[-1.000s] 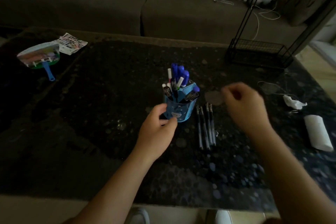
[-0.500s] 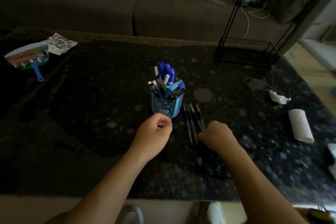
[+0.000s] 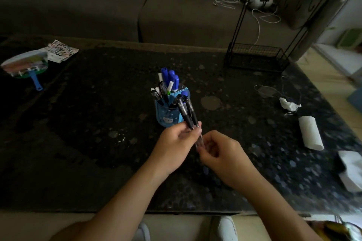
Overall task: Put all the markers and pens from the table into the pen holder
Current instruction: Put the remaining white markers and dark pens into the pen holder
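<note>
A blue pen holder (image 3: 166,116) stands mid-table, packed with blue markers (image 3: 172,78) and several pens. In front of it both hands hold a small bundle of black pens (image 3: 188,112), lifted off the table and tilted up towards the holder. My left hand (image 3: 176,143) pinches the bundle near its middle. My right hand (image 3: 223,154) grips the lower ends of the same pens. No loose pens show on the dark table (image 3: 98,123) beside the holder.
A black wire rack (image 3: 256,58) stands at the back right. A rolled white tissue (image 3: 310,133), crumpled paper (image 3: 289,104) and thin wire lie right. A hand fan (image 3: 25,64) and printed paper (image 3: 60,51) lie far left. A sofa runs behind.
My right hand dropped onto the black pens lying right of the holder and lifted them. My left hand closed on the bundle too. The spot where they lay is now bare.
</note>
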